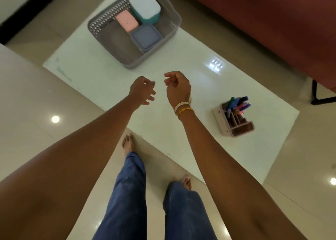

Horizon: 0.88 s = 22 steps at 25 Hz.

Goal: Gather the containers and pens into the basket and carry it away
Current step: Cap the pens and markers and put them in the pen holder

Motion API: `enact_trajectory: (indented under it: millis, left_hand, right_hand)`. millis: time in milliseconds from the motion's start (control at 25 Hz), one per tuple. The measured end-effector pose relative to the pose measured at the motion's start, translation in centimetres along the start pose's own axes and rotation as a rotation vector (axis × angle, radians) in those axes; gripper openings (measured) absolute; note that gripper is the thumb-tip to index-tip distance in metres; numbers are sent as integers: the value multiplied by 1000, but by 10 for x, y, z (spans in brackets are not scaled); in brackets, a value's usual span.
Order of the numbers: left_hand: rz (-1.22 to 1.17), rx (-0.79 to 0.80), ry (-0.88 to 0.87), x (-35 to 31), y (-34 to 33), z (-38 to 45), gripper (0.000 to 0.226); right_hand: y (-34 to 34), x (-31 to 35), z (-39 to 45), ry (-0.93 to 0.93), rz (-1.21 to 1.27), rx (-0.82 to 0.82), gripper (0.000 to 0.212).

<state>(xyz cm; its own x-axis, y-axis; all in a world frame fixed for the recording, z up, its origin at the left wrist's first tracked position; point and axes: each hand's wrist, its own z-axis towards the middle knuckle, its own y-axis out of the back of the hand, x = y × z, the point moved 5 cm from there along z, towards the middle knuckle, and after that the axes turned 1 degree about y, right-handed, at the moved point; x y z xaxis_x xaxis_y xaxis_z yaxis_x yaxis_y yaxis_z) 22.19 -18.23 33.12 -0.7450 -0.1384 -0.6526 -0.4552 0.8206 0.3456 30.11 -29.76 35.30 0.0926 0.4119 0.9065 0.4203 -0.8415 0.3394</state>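
I think the boxes part is done and the pens part comes next. My left hand (pixel 142 90) and my right hand (pixel 177 87) both hang in the air on the near side of the basket (pixel 109 45), and they hold nothing. The fingers on both hands are loosely curled and a little apart, not pinching anything.

The basket is grey and sits on the white table (pixel 101 79). Inside it are three boxes with lids on: a big teal box (pixel 144 7) at the far end, a small pink box (pixel 126 22) touching it, and a blue-grey box (pixel 145 37) just in front of them. The near-left half of the basket is bare.

The pens (pixel 238 103) stand in a pink holder (pixel 236 123), well apart from the basket, off to its right and nearer to me. Next I need to reach my right hand over, grab the holder around its sides, keep it upright so no pens fall, and set it in the bare part of the basket
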Motion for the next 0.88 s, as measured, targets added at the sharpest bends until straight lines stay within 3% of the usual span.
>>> enact_trajectory:
  millis: [80,200,320,440,600,720,800,880]
  left_hand:
    - [-8,-33,24,8,42,25,18]
    - [-35,-46,70,19,99,57,18]
    - [-84,-41,114,26,145,87,17]
    - [-122,-54,125,26,181,117,10]
    - [-159,-54,148,26,210,147,10]
    - [-154,-31,180,31,213,160,13]
    - [-114,28,188,29,209,164,29]
    - [-88,95,180,24,200,166,48]
  right_hand:
    - [-47,13,9,-7,0,73,38]
    - [-102,21,29,-94,-16,55,32]
    - [-144,3,54,-406,-16,10,32]
    - [-177,-5,78,-712,74,23,47]
    - [-211,-6,99,-838,136,-8,43]
    - [-219,1,105,-776,-336,215,46]
    - [-213,14,104,-675,-791,308,60]
    - [-208,14,103,-575,-1013,425,63]
